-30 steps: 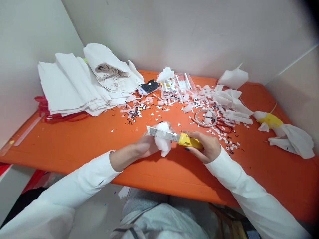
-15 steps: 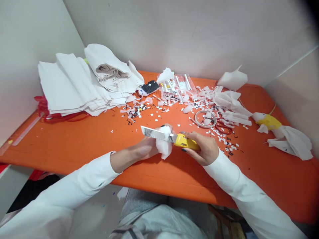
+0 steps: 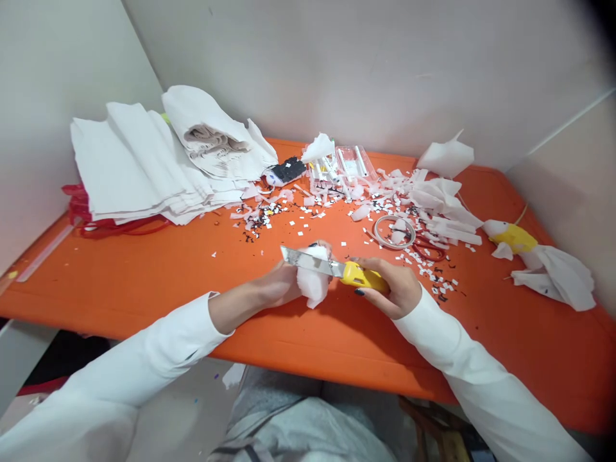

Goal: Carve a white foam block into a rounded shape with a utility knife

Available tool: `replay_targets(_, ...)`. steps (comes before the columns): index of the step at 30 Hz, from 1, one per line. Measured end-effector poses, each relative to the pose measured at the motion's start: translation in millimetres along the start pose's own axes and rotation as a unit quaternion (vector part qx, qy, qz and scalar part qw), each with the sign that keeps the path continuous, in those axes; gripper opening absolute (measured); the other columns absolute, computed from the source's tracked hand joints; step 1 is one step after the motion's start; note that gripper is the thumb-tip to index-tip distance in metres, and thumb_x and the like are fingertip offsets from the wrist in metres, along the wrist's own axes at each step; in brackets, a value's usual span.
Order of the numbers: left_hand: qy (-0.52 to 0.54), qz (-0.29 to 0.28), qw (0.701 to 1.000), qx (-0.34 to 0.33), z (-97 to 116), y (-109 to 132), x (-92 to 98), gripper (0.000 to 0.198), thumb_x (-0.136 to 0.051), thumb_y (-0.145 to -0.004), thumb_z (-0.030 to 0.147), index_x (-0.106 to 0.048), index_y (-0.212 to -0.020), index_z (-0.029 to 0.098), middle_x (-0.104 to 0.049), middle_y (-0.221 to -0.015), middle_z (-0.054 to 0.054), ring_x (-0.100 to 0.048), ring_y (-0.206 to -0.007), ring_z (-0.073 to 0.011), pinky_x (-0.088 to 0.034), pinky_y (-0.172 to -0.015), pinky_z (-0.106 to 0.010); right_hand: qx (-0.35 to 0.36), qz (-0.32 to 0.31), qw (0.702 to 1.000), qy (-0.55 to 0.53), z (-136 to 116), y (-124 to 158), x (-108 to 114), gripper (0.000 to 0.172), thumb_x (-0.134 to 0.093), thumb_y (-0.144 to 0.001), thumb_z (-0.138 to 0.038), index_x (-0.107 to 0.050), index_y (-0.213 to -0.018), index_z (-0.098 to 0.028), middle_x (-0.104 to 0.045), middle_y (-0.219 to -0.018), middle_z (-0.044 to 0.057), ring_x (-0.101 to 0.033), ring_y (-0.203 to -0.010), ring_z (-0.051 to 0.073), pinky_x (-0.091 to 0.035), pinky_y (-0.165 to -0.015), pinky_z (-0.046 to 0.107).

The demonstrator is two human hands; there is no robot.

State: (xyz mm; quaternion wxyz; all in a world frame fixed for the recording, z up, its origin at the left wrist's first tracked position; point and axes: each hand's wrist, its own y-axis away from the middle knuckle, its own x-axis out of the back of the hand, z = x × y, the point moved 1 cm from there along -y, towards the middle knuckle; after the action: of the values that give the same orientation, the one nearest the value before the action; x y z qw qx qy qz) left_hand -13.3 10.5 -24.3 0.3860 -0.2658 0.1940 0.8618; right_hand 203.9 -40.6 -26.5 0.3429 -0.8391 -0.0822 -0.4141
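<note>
My left hand (image 3: 285,282) is closed around a soft-looking white piece (image 3: 312,289), perhaps foam or wadded paper; most of its fingers are hidden behind it. In my right hand (image 3: 398,289) is a yellow utility knife (image 3: 362,276), gripped by its handle. The knife's wide blade is extended and points left, lying across the upper part of the white piece. Whether the edge cuts into it, I cannot tell. Both hands are above the near middle of the orange table (image 3: 269,327).
Stacked white sheets (image 3: 129,160) lie at the back left, over red plastic (image 3: 81,205). Behind my hands are paper scraps, a clear case of white pens (image 3: 353,162) and a tape roll (image 3: 394,232) beside red-handled scissors (image 3: 430,250). A yellow-and-white paper-covered shape (image 3: 514,237) lies right.
The knife has shifted slightly right and its blade now reaches less far past the white piece. My left hand keeps its hold, and the whole view has shifted a little.
</note>
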Motion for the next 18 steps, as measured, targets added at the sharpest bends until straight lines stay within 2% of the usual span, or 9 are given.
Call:
replay_targets(3, -0.012, -0.003, 1.0, 0.007, -1, -1, 2.1, 0.03, -0.067, -0.076, 0.04, -0.052, -0.091, 0.018, -0.061, -0.074, -0.004, -0.059, -0.062, -0.0167, -0.042, -0.051, -0.024, -0.007, -0.027, 0.998, -0.051, -1, -1, -2, 0.033, -0.049, -0.093, -0.042, -0.054, -0.118, -0.021, -0.073, -0.1, 0.011, -0.068, -0.068, 0.018, -0.046, -0.055, 0.026)
replay_targets(7, -0.025, 0.034, 0.999, 0.013, 0, -3, 3.0, 0.033, -0.066, -0.076, 0.047, -0.054, -0.085, 0.017, -0.059, -0.075, -0.003, -0.055, -0.06, -0.0128, -0.04, -0.05, -0.021, -0.091, -0.048, 0.981, -0.166, 3, 4, -4, 0.034, -0.054, -0.09, -0.046, -0.055, -0.116, -0.024, -0.071, -0.096, 0.008, -0.064, -0.068, 0.018, -0.045, -0.059, 0.028)
replay_targets(10, -0.018, 0.079, 0.996, 0.03, 2, -3, 0.4, 0.052, -0.054, -0.077, 0.066, -0.056, -0.088, 0.016, -0.059, -0.075, -0.004, -0.054, -0.06, -0.0136, -0.039, -0.047, -0.022, -0.148, 0.014, 0.938, -0.312, 10, 5, -6, 0.031, -0.054, -0.09, -0.045, -0.053, -0.114, -0.025, -0.064, -0.083, 0.002, -0.057, -0.062, 0.014, -0.042, -0.056, 0.026)
replay_targets(12, -0.018, 0.083, 0.996, 0.041, 3, -1, -1.1, 0.063, -0.051, -0.073, 0.075, -0.057, -0.092, 0.015, -0.059, -0.08, -0.005, -0.056, -0.064, -0.0146, -0.044, -0.053, -0.025, -0.189, 0.07, 0.903, -0.38, 13, 1, -8, 0.034, -0.058, -0.087, -0.047, -0.053, -0.113, -0.025, -0.057, -0.073, -0.001, -0.048, -0.055, 0.012, -0.038, -0.05, 0.025)
replay_targets(13, -0.029, 0.079, 0.996, 0.042, 2, 0, -1.5, 0.064, -0.056, -0.07, 0.075, -0.056, -0.096, 0.016, -0.06, -0.085, -0.006, -0.057, -0.068, -0.0151, -0.045, -0.058, -0.026, -0.212, 0.093, 0.889, -0.394, 13, -2, -9, 0.037, -0.062, -0.084, -0.048, -0.053, -0.111, -0.024, -0.054, -0.071, -0.002, -0.044, -0.051, 0.011, -0.035, -0.047, 0.025)
replay_targets(15, -0.078, 0.073, 0.993, 0.045, 0, 2, -1.6, 0.065, -0.071, -0.064, 0.064, -0.05, -0.106, 0.019, -0.058, -0.093, -0.005, -0.058, -0.077, -0.0163, -0.046, -0.064, -0.027, -0.25, 0.114, 0.874, -0.4, 9, -8, -11, 0.045, -0.073, -0.075, -0.047, -0.053, -0.109, -0.024, -0.057, -0.075, -0.003, -0.035, -0.045, 0.007, -0.029, -0.041, 0.024)
replay_targets(18, -0.212, 0.077, 0.972, 0.058, -4, 6, -1.7, 0.062, -0.076, -0.068, 0.042, -0.039, -0.113, 0.022, -0.055, -0.101, -0.005, -0.057, -0.087, -0.0172, -0.045, -0.069, -0.027, -0.261, 0.126, 0.865, -0.409, -2, -14, -14, 0.051, -0.081, -0.068, -0.037, -0.05, -0.107, -0.026, -0.065, -0.1, 0.002, -0.028, -0.04, 0.003, -0.022, -0.037, 0.024)
